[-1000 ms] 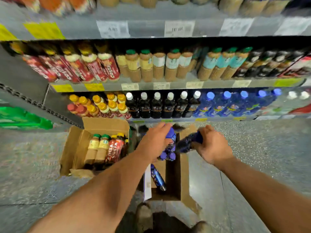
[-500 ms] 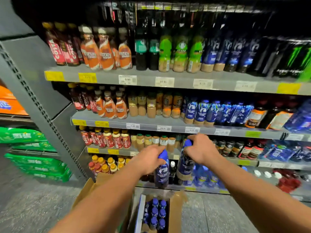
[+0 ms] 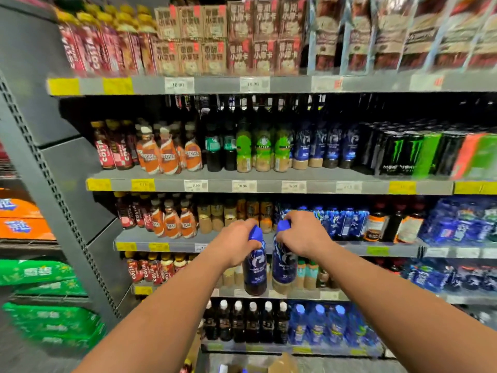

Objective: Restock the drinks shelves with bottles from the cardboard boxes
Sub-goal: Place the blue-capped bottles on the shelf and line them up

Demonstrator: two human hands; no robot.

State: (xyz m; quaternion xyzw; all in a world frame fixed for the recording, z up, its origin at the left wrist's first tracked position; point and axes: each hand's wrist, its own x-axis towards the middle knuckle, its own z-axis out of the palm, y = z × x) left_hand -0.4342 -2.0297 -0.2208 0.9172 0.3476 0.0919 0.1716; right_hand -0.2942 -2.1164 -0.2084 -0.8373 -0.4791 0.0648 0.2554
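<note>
Carrying stage: left hand gripping left bottle, right hand gripping right bottle, both by the neck. Next, probably: standing both among blue row just beyond.

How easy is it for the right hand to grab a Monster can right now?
No, probably not yet. The right hand is gripping the top of a dark blue bottle, so it is full. The Monster cans stand at the front of a higher shelf, with nothing blocking them.
</note>
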